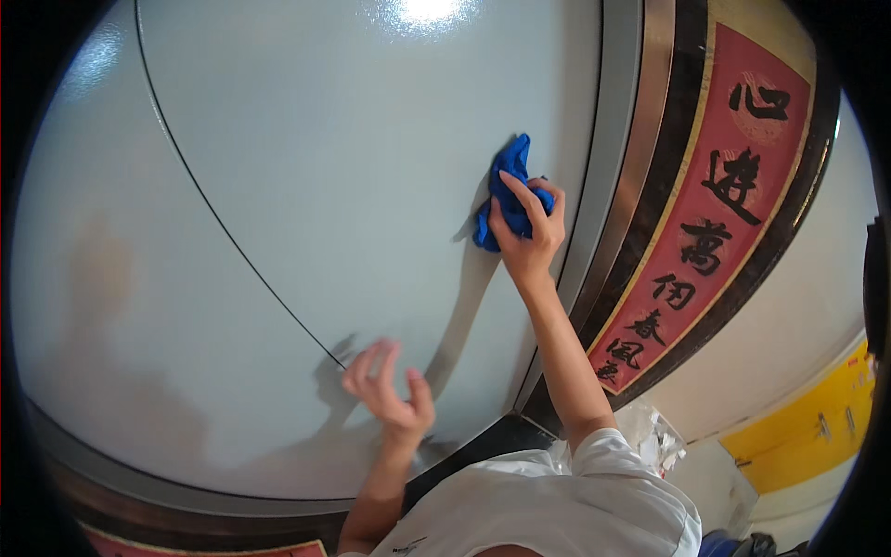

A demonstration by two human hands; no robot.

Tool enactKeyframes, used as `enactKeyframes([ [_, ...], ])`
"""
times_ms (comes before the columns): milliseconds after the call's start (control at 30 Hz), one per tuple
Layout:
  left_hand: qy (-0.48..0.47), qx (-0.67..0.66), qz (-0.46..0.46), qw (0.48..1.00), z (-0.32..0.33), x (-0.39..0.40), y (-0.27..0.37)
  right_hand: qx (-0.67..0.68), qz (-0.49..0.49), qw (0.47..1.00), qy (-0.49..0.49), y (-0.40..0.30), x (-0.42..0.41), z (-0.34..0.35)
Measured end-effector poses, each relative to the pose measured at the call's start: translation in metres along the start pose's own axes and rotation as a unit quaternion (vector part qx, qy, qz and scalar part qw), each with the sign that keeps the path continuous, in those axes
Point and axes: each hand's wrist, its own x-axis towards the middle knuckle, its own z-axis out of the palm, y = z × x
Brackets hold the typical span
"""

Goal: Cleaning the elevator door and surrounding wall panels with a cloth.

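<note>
A crumpled blue cloth point(513, 161) is pressed flat against a smooth, pale grey door panel point(334, 174). My right hand point(534, 233) grips this cloth with bent, spread fingers, near the panel's right edge. Lower down and to the left, my left hand point(391, 398) is raised with its fingers curled and apart, holding nothing. It is slightly blurred and hides part of the thin dark seam point(230, 240) between the two panels. Whether its fingertips touch the surface, I cannot tell.
Right of the panel runs a grey frame point(616, 104) with copper-coloured trim point(644, 139). Beside it hangs a red paper banner point(703, 198) with black brush writing. A clear bag of scraps point(661, 445) lies behind my right arm. Yellow cabinet doors point(793, 438) stand farther right.
</note>
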Motion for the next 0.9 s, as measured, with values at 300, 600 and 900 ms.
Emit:
enactKeyframes([
  [300,0.087,0.367,-0.030,0.926,0.037,-0.008,-0.047,-0.067,0.097,0.993,0.026,0.107,-0.004,-0.028],
  [600,0.093,0.408,-0.010,0.908,0.050,0.001,-0.040,0.024,0.224,0.960,-0.164,0.098,-0.179,-0.090],
  [900,0.100,0.414,-0.010,0.905,0.051,-0.002,-0.045,0.185,0.070,0.974,-0.114,0.082,-0.046,-0.035],
])
